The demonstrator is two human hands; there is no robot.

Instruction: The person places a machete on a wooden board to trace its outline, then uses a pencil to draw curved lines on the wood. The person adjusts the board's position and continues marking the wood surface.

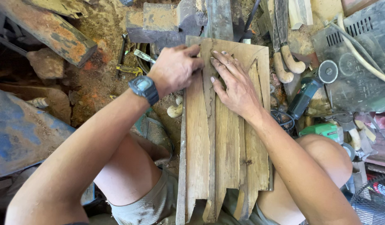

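Note:
A stack of rough wooden planks [225, 141] lies lengthwise between my knees, its far end near a dark metal block [167, 23]. My left hand [175, 68], with a dark wristwatch [143, 88] on the wrist, grips the left edge of the top plank near its far end. My right hand [234, 85] lies flat on the planks beside it, fingers spread and pressing down on a narrow, jagged wood strip [209, 104]. The two hands nearly touch.
A rusty metal beam [51, 31] lies at upper left and a blue sheet [21, 133] at left. Right of the planks sit curved wooden handles [286, 66], a green power tool [323, 130], a dark machine housing [359, 62], a cable and a fan [373, 202].

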